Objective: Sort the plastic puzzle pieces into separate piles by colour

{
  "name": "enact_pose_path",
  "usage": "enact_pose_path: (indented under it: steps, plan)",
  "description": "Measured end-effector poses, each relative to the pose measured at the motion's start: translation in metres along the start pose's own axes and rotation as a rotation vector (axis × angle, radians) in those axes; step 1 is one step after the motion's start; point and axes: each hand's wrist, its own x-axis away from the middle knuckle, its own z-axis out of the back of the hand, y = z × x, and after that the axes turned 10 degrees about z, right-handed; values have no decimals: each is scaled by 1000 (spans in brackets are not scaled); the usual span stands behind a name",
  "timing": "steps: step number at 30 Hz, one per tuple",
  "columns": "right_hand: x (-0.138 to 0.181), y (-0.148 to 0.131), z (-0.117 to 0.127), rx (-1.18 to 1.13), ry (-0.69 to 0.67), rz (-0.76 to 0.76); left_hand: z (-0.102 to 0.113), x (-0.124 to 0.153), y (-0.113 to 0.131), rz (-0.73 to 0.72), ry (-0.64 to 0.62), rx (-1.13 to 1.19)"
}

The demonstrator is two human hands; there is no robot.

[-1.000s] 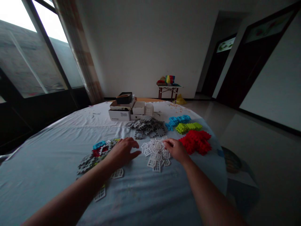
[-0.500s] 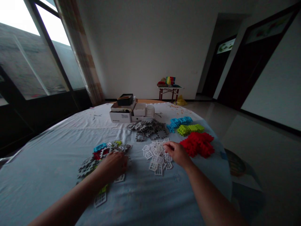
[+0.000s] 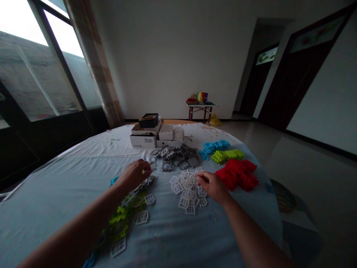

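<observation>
Left hand (image 3: 135,174) half-curled above the mixed heap (image 3: 120,219), right hand (image 3: 214,187) nearly closed by the white pieces (image 3: 188,184); cannot tell whether either holds anything. Grey pile (image 3: 177,154), blue pile (image 3: 213,148), green pile (image 3: 228,156), red pile (image 3: 237,174): single-coloured; heap still mixed.

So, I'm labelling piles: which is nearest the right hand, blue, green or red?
The red pile; the green pile and blue pile lie farther back.

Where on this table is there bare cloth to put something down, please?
Bare tablecloth shows in the near middle, bordered by the white pile, mixed pieces and right forearm, and on the left, between left forearm and table edge. Crowded: beyond and right of the white pile, with red pile, green pile, blue pile and grey pile.
</observation>
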Motion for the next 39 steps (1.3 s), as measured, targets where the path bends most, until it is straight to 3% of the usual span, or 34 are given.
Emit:
enact_pose_path:
  steps: [6,10,19,29,34,39]
  plan:
    - [-1,3,3,5,10,4,-24,-43,4,35,90,-40]
    - [-1,5,4,-2,12,0,-31,-53,-2,61,94,-33]
    - [-1,-2,1,18,-13,28,-22,-15,-15,-14,-47,-75]
    - [0,-3,0,1,-18,19,-22,7,-6,-18,-231,-197]
    - [0,-4,1,-5,-17,20,-15,10,-5,-3,-260,-204]
    - [0,-3,0,-6,-19,14,-24,-1,0,45,-200,-205]
